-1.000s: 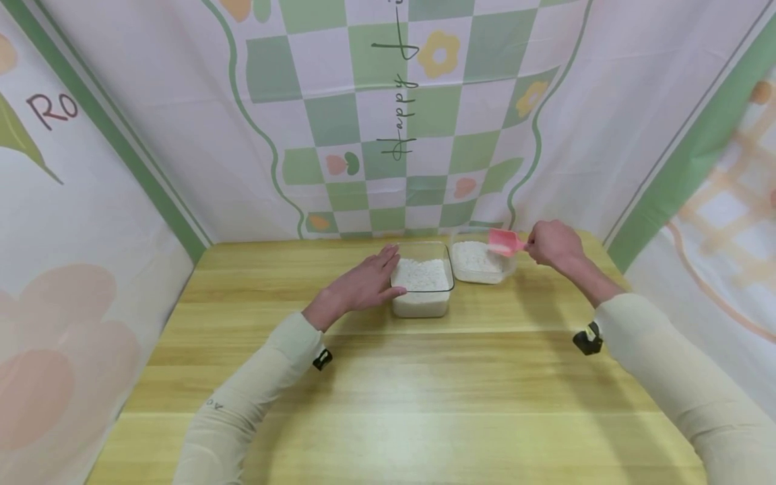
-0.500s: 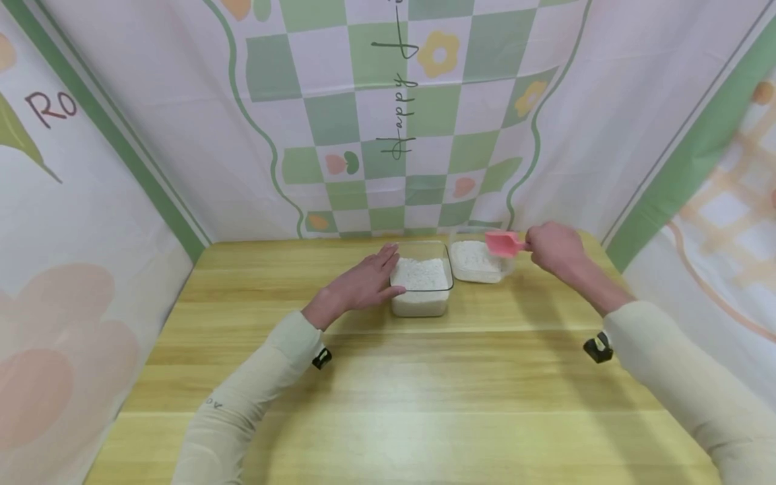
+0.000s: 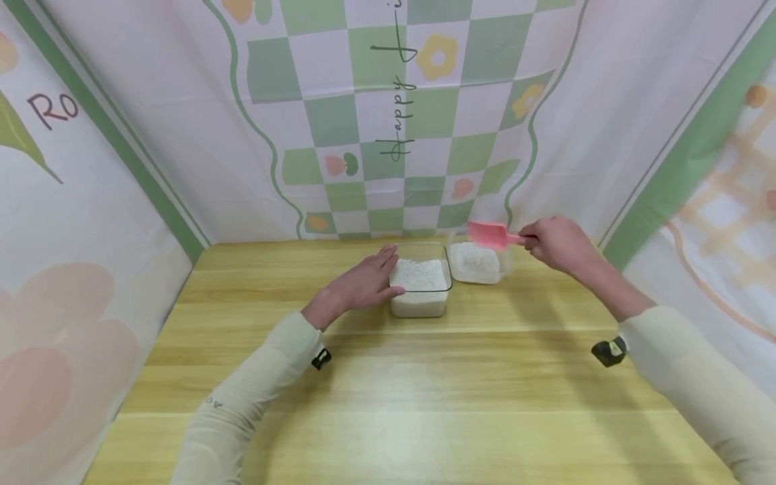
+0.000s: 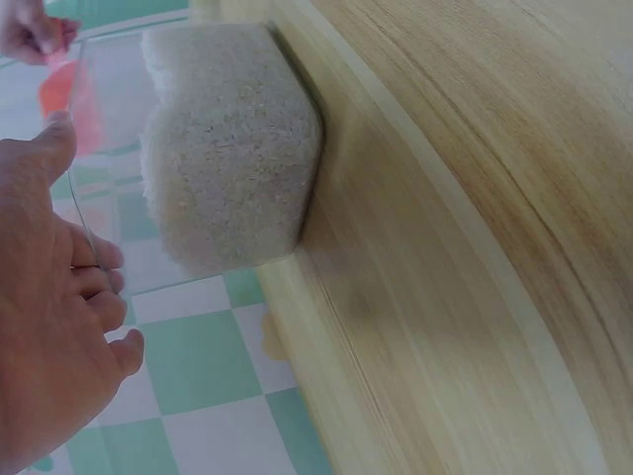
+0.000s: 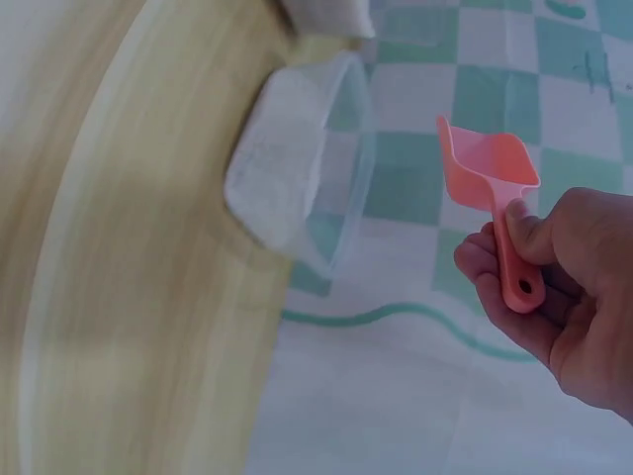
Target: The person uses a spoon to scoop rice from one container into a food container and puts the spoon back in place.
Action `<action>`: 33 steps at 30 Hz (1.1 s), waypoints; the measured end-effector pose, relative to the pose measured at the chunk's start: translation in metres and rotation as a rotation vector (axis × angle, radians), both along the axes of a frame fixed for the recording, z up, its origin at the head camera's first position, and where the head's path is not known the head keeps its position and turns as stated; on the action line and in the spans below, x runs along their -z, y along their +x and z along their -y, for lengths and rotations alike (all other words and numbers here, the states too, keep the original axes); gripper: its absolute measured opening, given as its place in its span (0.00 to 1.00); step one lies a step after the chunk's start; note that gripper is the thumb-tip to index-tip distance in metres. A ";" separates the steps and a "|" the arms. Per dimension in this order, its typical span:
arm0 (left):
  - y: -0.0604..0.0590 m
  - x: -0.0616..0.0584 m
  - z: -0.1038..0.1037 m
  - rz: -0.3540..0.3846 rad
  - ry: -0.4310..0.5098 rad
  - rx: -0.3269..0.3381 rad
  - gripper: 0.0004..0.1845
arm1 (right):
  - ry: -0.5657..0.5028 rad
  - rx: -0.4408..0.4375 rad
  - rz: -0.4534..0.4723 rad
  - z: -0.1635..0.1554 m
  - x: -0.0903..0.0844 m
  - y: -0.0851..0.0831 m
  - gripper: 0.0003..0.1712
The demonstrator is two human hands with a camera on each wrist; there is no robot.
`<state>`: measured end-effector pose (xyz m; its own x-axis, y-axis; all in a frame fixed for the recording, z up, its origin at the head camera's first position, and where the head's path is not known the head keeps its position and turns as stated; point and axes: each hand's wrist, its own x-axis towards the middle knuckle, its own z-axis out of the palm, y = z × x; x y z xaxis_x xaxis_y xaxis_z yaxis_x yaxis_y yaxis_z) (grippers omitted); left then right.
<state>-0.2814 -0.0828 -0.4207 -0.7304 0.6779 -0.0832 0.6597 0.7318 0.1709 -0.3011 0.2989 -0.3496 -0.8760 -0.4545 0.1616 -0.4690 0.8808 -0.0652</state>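
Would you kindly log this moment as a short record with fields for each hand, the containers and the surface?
left hand: open, fingers straight against the side of the nearer container
right hand: grips the pink scoop by its handle, above the farther container
nearer container: clear, holds white grains
farther container: clear, holds white grains
surface: wooden table

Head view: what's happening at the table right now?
A person is working with two clear containers of rice on a wooden table. The left hand rests flat against the side of the near container. The right hand holds a pink scoop by its handle, raised above the far container. Whether the scoop carries any rice cannot be told.
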 end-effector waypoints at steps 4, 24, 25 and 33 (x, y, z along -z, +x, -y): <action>0.000 0.001 0.002 0.010 0.002 -0.009 0.44 | -0.006 -0.048 -0.003 0.023 -0.013 0.008 0.11; -0.001 0.004 -0.003 -0.062 -0.097 -0.012 0.43 | 0.264 -0.260 -0.127 0.124 0.003 0.001 0.11; -0.001 0.004 -0.003 -0.073 -0.109 -0.011 0.43 | 0.277 -0.267 -0.136 0.127 0.005 -0.001 0.12; -0.003 0.003 -0.004 -0.102 -0.121 0.009 0.42 | 0.283 -0.279 -0.133 0.142 0.017 -0.004 0.14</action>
<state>-0.2843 -0.0790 -0.4237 -0.7330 0.6742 -0.0902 0.6761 0.7367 0.0133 -0.3054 0.1574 -0.3666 -0.6928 -0.7143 0.0990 -0.6804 0.6929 0.2385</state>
